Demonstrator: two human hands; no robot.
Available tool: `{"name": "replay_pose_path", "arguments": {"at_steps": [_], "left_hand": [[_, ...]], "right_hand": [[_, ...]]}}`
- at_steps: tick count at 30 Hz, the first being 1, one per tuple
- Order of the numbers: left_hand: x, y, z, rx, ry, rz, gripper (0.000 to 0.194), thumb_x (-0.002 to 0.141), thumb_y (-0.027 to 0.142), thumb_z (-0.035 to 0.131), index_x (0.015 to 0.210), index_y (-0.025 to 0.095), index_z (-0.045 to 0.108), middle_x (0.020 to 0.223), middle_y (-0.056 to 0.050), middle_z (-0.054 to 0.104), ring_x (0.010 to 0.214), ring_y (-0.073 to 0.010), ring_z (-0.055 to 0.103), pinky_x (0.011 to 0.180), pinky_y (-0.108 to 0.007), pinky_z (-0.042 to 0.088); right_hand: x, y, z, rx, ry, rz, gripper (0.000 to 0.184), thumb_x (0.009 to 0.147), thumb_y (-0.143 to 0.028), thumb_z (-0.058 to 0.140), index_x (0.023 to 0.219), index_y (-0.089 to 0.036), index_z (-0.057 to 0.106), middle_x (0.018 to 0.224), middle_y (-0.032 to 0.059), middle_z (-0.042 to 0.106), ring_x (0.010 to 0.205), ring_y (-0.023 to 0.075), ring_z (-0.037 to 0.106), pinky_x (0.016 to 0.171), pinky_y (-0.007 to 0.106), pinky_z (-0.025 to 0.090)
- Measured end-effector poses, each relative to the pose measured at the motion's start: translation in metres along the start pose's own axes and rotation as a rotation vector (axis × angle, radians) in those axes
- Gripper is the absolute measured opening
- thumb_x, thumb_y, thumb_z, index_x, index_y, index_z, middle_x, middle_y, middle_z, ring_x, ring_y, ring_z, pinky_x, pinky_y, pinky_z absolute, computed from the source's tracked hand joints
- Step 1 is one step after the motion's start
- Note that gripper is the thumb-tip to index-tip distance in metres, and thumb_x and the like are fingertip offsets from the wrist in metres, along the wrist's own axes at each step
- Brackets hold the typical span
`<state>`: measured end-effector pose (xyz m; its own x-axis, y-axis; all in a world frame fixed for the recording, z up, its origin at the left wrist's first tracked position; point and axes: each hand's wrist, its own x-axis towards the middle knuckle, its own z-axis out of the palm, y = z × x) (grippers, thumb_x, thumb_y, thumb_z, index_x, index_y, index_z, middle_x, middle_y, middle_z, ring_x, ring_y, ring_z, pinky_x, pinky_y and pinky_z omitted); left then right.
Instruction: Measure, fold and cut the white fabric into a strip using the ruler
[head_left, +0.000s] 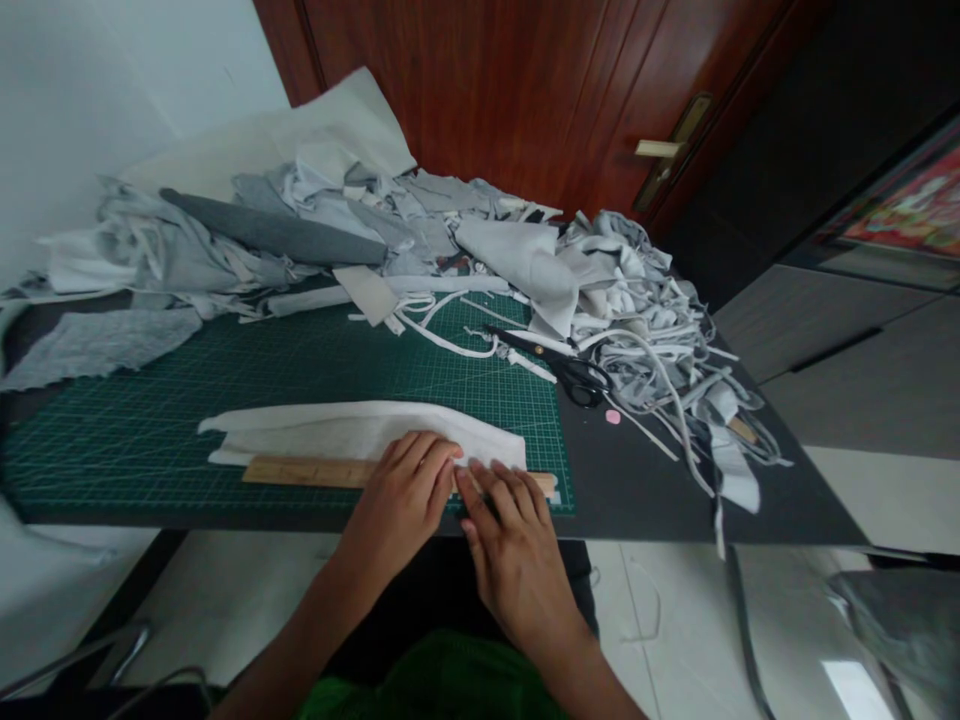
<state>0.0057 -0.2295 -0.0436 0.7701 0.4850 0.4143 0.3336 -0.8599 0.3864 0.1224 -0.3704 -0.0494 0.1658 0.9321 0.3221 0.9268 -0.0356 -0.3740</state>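
**Left hand (397, 500) and right hand (517, 570) lie flat, nothing pinched**

Both hands rest side by side on a long, pale white fabric strip (360, 435), which lies along the near edge of a dark green gridded cutting mat (300, 370). The left hand's fingers sit close together, slightly curved, on top of the cloth. The right hand's fingers are spread a little, their tips at the strip's lower edge, just above a flat light-wood ruler (307, 472). That ruler lies under or against the strip's near side and runs towards the right hand. Neither hand visibly closes on anything.

Beyond the strip, black-handled steel scissors (577, 380) lie at the mat's right edge, beside a heap of grey and white fabric scraps (645, 320). Thin white cloth strips (442, 340) curl across the mat's far side. A small pink disc (613, 416) sits on the dark tabletop (637, 480).
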Motion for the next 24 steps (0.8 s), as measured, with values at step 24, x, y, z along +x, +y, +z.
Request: {"name": "replay_pose_path", "arguments": {"at_steps": [24], "left_hand": [[-0.016,-0.003,-0.010,0.009,-0.118,0.115,0.033,0.099,0.037,0.062,0.130,0.026,0.062,0.122,-0.007,0.066,0.116,-0.0257,0.058,0.101,-0.043,0.048]], "right_hand": [[0.028,0.081,-0.040,0.143,-0.106,-0.128,0.032,0.101,-0.037,0.063,0.130,-0.025,0.069,0.123,0.0103,0.066,0.112,0.0273,0.059,0.095,0.044,0.049]]}}
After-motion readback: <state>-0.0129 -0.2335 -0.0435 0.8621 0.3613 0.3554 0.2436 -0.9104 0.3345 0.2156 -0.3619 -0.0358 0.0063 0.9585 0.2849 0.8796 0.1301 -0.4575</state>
